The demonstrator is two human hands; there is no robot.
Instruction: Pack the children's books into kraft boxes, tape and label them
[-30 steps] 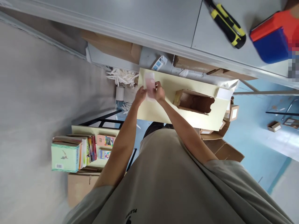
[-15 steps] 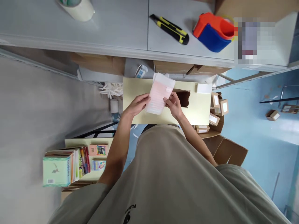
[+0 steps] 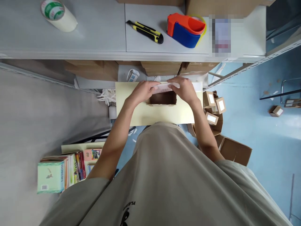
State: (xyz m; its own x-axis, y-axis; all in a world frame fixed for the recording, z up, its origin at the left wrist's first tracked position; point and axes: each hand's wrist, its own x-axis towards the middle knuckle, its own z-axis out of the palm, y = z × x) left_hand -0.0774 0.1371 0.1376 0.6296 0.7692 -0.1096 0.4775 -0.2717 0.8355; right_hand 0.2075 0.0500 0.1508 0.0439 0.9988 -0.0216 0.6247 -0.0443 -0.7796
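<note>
Fingers of the left hand [image 3: 141, 91] were closed on the left end of a white packet [image 3: 164, 88]; those of the right hand [image 3: 185, 89] gripped its right end. Packet was held, steeply tilted, over the far side of an open box [image 3: 162, 99], near the far edge of the table [image 3: 138, 116]. Contact between packet and box: could not tell. On the shelf [image 3: 98, 37], a knife [image 3: 147, 31] lay near the front edge, left of a tape dispenser [image 3: 185, 31].
</note>
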